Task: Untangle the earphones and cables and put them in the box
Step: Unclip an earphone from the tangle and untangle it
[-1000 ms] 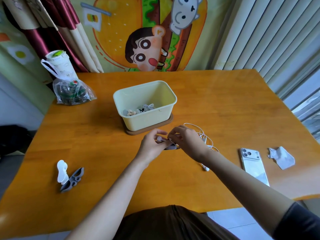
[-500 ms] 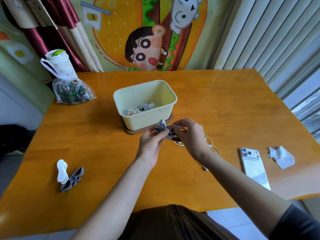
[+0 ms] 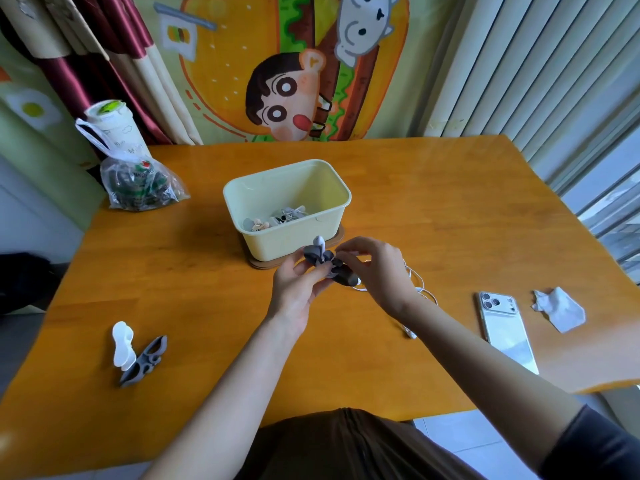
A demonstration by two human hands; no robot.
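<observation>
Both left hand [image 3: 294,289], right hand [image 3: 377,271] pinch one winder [image 3: 313,253]; one box [image 3: 287,240].

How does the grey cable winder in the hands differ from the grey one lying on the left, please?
The held winder carries white earphone cable; the lying winder is bare. The held winder is between the left hand and right hand; the lying winder rests on the table against a white winder. Both are dark grey.
</observation>
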